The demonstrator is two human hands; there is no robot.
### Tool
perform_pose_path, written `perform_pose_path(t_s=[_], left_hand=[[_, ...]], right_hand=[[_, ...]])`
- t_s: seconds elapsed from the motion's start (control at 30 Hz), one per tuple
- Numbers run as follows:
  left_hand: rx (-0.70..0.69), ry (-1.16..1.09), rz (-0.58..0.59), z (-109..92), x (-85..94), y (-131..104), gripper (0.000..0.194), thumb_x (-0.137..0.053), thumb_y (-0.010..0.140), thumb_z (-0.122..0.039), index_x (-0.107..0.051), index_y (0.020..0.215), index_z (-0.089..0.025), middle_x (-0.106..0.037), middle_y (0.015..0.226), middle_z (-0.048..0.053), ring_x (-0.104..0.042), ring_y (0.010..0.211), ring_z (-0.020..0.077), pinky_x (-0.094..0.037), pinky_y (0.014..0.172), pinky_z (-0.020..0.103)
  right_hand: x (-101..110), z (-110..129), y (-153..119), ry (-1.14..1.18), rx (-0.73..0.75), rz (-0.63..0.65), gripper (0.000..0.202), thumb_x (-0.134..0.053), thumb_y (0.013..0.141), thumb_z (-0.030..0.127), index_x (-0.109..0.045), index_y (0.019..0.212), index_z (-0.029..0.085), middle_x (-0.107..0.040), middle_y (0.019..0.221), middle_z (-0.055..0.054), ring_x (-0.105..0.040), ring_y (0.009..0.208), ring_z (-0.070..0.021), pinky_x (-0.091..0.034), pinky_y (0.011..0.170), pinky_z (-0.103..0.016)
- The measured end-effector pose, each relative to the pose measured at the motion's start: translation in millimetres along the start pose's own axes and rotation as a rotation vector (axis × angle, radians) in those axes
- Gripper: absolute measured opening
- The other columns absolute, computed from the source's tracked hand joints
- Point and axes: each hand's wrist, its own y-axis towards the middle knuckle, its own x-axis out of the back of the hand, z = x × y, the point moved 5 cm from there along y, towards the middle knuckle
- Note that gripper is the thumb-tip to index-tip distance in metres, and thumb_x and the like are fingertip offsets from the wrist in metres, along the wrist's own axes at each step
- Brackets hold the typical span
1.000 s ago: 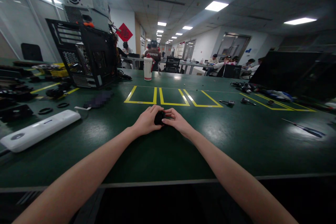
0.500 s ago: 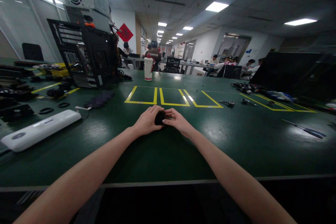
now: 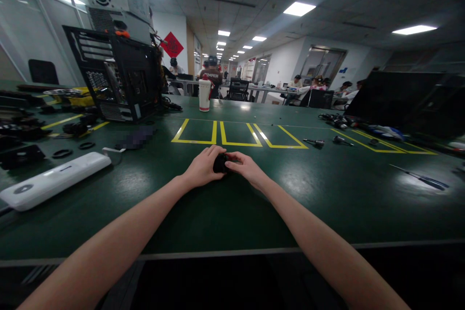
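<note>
Left of the cup (image 3: 204, 95), a case (image 3: 136, 77) is standing; front-right of the cup, a screwdriver (image 3: 432, 182) is lying; before the cup, a part (image 3: 220, 164) is sitting between left hand (image 3: 203, 166) and right hand (image 3: 247, 168).

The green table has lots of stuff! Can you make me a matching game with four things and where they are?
1. small black part
2. cup
3. screwdriver
4. long white bar

A. lying toward the picture's right
B. upright, beyond the yellow tape
C. lying toward the picture's left
D. between the left hand and the right hand

Pairs: 1-D, 2-B, 3-A, 4-C
</note>
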Motion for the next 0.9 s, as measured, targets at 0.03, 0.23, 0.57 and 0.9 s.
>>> perform_pose_path(t_s=[0.03,0.23,0.57,0.9], left_hand=[[0.002,-0.003,0.0,0.0,0.1,0.0,0.056,-0.065,0.061,-0.026,-0.039,0.111,-0.022,-0.049,0.107,0.005,-0.049,0.099,0.023,-0.042,0.082,0.039],[-0.015,0.016,0.0,-1.6,0.6,0.4,0.056,-0.065,0.062,-0.026,-0.039,0.111,-0.022,-0.049,0.108,0.005,-0.048,0.1,0.0235,-0.042,0.083,0.039],[-0.005,0.003,0.006,-1.5,1.0,-0.1,0.056,-0.065,0.061,-0.025,-0.039,0.112,-0.023,-0.049,0.109,0.005,-0.048,0.1,0.0236,-0.042,0.083,0.04],[-0.003,-0.013,0.001,-2.1,1.7,0.2,0.057,-0.065,0.06,-0.025,-0.04,0.111,-0.023,-0.049,0.109,0.005,-0.048,0.101,0.0237,-0.042,0.083,0.04]], right_hand=[[0.3,0.5,0.0,-0.001,0.016,0.008,0.036,-0.067,0.061,0.025,-0.053,0.093,0.019,-0.056,0.096,-0.003,-0.053,0.09,-0.0161,-0.041,0.085,-0.037],[1.2,-1.2,1.1,0.011,0.083,0.013,0.029,-0.066,0.063,0.029,-0.05,0.086,0.021,-0.056,0.092,-0.001,-0.053,0.091,-0.0152,-0.041,0.085,-0.036],[0.5,-2.0,1.6,0.018,-0.023,0.008,0.036,-0.066,0.063,0.027,-0.053,0.095,0.018,-0.056,0.098,-0.005,-0.053,0.092,-0.0164,-0.041,0.087,-0.038],[0.3,2.3,0.4,0.022,0.075,-0.006,0.026,-0.064,0.065,0.029,-0.051,0.085,0.02,-0.057,0.089,-0.001,-0.054,0.086,-0.0141,-0.042,0.083,-0.035]])
